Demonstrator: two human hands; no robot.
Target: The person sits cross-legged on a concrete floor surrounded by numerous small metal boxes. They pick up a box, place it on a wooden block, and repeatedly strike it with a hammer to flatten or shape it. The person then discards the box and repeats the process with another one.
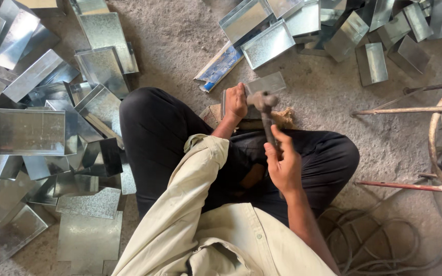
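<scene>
I sit cross-legged on a concrete floor in black trousers and a beige shirt. My right hand (282, 162) grips the handle of a hammer (263, 105), whose metal head is raised just above a folded sheet-metal piece (267, 83). My left hand (236, 101) holds that piece down at its left edge, on a block in front of my knees. The block is mostly hidden by the hand and the metal.
Piles of folded galvanised metal boxes and flat cut sheets lie at the left (21, 130) and along the top right (267, 43). A rusty metal rod frame (436, 122) stands at the right. Coiled cable (379, 240) lies at the lower right.
</scene>
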